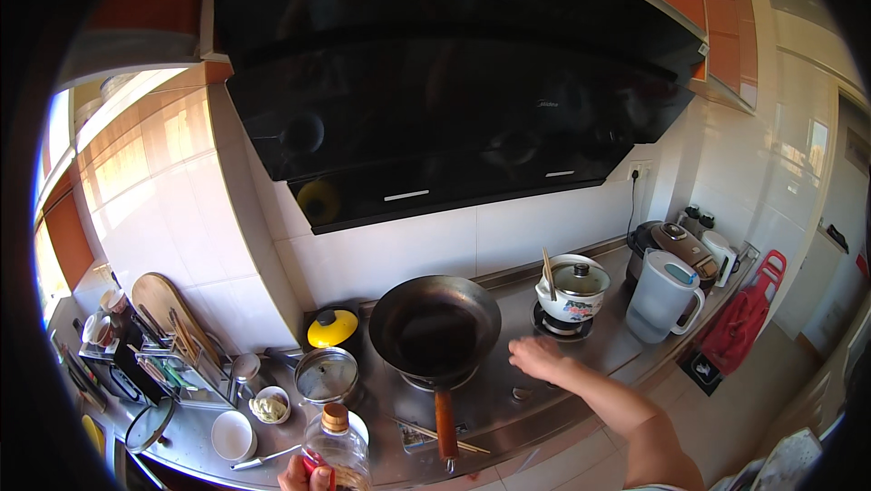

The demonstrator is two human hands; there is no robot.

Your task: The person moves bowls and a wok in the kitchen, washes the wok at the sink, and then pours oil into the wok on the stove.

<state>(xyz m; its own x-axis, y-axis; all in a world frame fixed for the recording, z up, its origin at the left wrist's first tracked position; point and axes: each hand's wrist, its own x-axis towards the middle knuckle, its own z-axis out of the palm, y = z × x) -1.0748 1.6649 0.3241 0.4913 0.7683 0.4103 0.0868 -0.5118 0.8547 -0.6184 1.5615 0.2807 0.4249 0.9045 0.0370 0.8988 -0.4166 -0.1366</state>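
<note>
At the bottom edge my left hand (pixel 304 472) grips the red handle of a clear plastic bottle (pixel 350 453) with an orange-brown cap (pixel 335 417). The bottle's lower part runs out of view. My right hand (pixel 537 359) reaches over the steel cooktop, just right of a dark wok (pixel 435 327), its fingers curled together; I see nothing in them. The wok sits on the left burner, its wooden handle (pixel 446 423) pointing towards me. Beyond my right hand, a white patterned pot (pixel 570 304) with a glass lid stands on the right burner, chopsticks (pixel 548 273) leaning at its side.
Chopsticks (pixel 469 445) lie under the wok handle. Left of the wok are a lidded saucepan (pixel 326 376), a yellow lid (pixel 332 331), a white bowl (pixel 233 436) and a small filled bowl (pixel 271 404). A water pitcher (pixel 660 300) stands right. A black range hood (pixel 435 96) overhangs the cooktop.
</note>
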